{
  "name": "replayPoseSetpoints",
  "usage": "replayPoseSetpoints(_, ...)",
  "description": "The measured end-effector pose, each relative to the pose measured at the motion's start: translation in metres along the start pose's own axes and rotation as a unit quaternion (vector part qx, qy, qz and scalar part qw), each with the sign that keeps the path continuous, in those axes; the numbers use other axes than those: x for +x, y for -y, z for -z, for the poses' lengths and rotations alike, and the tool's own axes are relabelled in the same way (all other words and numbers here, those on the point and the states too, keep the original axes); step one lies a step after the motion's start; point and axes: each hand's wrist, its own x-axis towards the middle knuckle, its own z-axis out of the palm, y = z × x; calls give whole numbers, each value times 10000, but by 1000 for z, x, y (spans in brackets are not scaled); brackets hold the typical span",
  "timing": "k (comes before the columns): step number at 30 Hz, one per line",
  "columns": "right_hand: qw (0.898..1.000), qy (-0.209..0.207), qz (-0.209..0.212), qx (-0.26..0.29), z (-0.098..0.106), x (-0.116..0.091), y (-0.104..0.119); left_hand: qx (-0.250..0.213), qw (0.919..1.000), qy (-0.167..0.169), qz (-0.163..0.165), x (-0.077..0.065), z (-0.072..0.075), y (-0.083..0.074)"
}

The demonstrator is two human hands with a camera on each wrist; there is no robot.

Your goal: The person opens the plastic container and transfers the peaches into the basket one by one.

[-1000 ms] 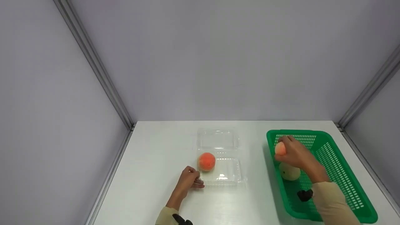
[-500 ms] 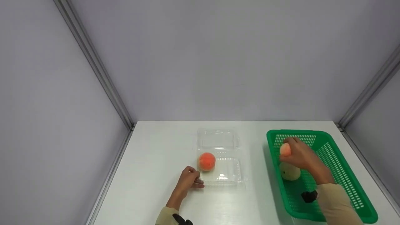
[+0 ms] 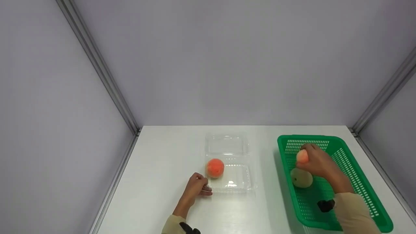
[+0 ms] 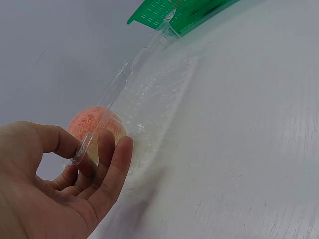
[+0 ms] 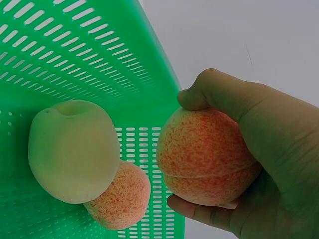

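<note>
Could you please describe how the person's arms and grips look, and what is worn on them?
The left sleeve and right sleeve are beige; a small black piece shows at each cuff, its kind unclear. The left grip and right grip wear no gloves.

Basket (image 3: 356,177): solid green, I note, broken by regular rows of short slots that read pale. Inside basket: pale fruit (image 5: 75,152), plain cream-yellow; next to it a speckled peach (image 5: 122,201), coral flecks on a lighter ground. Held peach (image 5: 202,157), in my right hand (image 5: 274,139) over the basket: dense orange-red speckling, one thin lighter line across. Left of basket: clear container (image 3: 236,177), colourless with white glints; boxed peach (image 3: 214,168) in it, orange-red above, pale yellow below. Surface (image 3: 156,165) under basket: white, faintly streaked. Right sleeve (image 3: 352,208), over basket: plain beige. Wall (image 3: 243,65) behind basket: lilac-grey, unpatterned.
</note>
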Motion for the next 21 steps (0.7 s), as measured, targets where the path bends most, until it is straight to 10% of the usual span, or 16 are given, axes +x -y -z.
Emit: replayPoseSetpoints(21, 9999, -39, -7, -139, 5, -12, -24, 117, 9999, -61, 56, 2, -2, 1)
